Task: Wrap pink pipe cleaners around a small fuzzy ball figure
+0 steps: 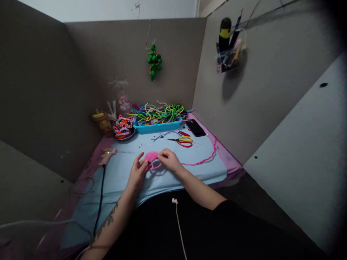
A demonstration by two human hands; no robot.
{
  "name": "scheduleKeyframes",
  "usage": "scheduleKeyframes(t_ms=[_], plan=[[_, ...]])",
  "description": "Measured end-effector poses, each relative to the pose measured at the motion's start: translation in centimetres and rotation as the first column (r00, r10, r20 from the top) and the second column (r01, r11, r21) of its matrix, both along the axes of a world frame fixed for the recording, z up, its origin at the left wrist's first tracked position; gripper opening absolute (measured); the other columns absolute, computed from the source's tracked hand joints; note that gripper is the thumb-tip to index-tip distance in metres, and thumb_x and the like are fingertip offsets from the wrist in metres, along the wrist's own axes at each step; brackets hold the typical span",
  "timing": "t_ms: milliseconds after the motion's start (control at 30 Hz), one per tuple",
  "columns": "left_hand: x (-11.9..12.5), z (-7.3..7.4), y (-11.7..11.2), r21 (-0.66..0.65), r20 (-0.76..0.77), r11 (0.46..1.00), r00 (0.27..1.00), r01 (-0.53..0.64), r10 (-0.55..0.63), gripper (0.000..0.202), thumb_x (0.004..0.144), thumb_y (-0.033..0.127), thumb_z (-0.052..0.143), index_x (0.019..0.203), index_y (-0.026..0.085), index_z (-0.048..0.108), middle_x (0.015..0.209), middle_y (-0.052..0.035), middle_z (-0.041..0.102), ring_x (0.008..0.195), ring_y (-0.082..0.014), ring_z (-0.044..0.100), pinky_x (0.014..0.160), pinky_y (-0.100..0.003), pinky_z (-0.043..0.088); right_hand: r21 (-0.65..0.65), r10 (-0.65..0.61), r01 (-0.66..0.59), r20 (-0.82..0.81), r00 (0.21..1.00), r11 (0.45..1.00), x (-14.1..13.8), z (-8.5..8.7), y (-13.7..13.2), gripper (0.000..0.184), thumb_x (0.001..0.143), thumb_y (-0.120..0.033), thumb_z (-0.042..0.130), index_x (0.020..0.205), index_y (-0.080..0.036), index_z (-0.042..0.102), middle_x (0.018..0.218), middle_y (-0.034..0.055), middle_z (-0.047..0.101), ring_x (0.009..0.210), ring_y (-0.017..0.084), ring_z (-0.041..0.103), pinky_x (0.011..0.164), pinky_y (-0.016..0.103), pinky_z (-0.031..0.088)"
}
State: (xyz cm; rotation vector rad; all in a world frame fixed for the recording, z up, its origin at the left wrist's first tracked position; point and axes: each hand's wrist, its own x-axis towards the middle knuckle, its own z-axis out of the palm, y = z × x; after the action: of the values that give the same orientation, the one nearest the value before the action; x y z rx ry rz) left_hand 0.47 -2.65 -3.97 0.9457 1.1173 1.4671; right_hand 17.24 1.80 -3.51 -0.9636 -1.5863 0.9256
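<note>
A pink pipe-cleaner piece (151, 156), with a rounded fuzzy part and a loop hanging below it, is held up between my two hands over the blue cloth. My left hand (137, 172) pinches its left side between thumb and fingers, with the index finger raised. On the other side, the fingertips of my right hand (170, 161) close on its right edge. A long pink fuzzy strand (200, 162) lies on the cloth to the right of my right hand; whether it joins the held piece is hidden. Beyond my hands lie scissors (185, 141) with red and yellow handles.
A blue tray (158, 127) heaped with colourful pipe cleaners stands at the back. Beside it are a bowl (129, 136) of fuzzy figures and a cup (103, 121). A pink glue gun (107, 156) with a black cord lies left, a black phone (196, 128) back right. Partitions enclose the table.
</note>
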Motion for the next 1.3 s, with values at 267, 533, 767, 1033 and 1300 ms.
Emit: scheduleKeyframes(t_ms=[267,533,767,1033,1300], plan=[[0.5,1.2,-0.7,0.084,-0.243,0.992,0.964,-0.094,0.112,0.059,0.066,0.043,0.078,0.112,0.016,0.054,0.078,-0.0031,0.069,0.074,-0.0171,0.065,0.071,-0.030,0.048,0.100,-0.157,0.157,-0.016,0.988,0.982,-0.9,0.1,-1.0,0.015,0.083,-0.021,0.059,0.070,-0.019,0.065,0.078,0.0005,0.051,0.080,0.016,0.053,0.080,0.031,0.042],[1.6,1.6,-0.9,-0.010,0.023,0.998,0.998,-0.063,0.064,0.075,0.060,0.038,0.084,0.121,0.015,0.047,0.076,-0.0046,0.073,0.062,-0.0155,0.067,0.066,-0.027,0.049,0.114,-0.104,0.093,0.102,0.989,0.989,-1.5,0.3,-1.8,0.016,0.083,-0.019,0.063,0.067,-0.019,0.066,0.074,0.0001,0.052,0.081,0.016,0.053,0.081,0.031,0.041],[1.3,1.0,-0.6,-0.025,0.073,0.998,0.995,-0.061,0.063,0.075,0.058,0.035,0.086,0.119,0.015,0.048,0.072,-0.0038,0.073,0.060,-0.0143,0.066,0.065,-0.025,0.048,0.060,-0.067,0.062,0.083,0.994,0.996,-1.4,0.2,-1.7,0.022,0.082,-0.015,0.063,0.060,-0.020,0.065,0.072,-0.0006,0.053,0.079,0.015,0.054,0.080,0.030,0.041],[1.3,1.1,-0.8,0.008,0.082,0.999,0.996,-0.031,0.030,0.080,0.060,0.032,0.085,0.128,0.013,0.048,0.062,0.0016,0.068,0.058,-0.0116,0.063,0.065,-0.022,0.046,0.031,-0.068,0.067,0.053,0.996,0.997,-1.4,0.0,-1.7,0.018,0.082,-0.015,0.061,0.064,-0.020,0.063,0.072,-0.0013,0.052,0.075,0.014,0.052,0.075,0.028,0.041],[1.3,0.7,-0.8,0.051,0.062,0.998,0.998,-0.034,0.030,0.086,0.068,0.035,0.080,0.141,0.014,0.038,0.068,0.0034,0.068,0.060,-0.0100,0.061,0.065,-0.022,0.045,0.061,-0.090,0.087,0.062,0.994,0.994,-1.4,0.0,-1.8,0.022,0.083,-0.015,0.059,0.062,-0.020,0.062,0.074,-0.0006,0.053,0.078,0.015,0.054,0.078,0.029,0.042]])
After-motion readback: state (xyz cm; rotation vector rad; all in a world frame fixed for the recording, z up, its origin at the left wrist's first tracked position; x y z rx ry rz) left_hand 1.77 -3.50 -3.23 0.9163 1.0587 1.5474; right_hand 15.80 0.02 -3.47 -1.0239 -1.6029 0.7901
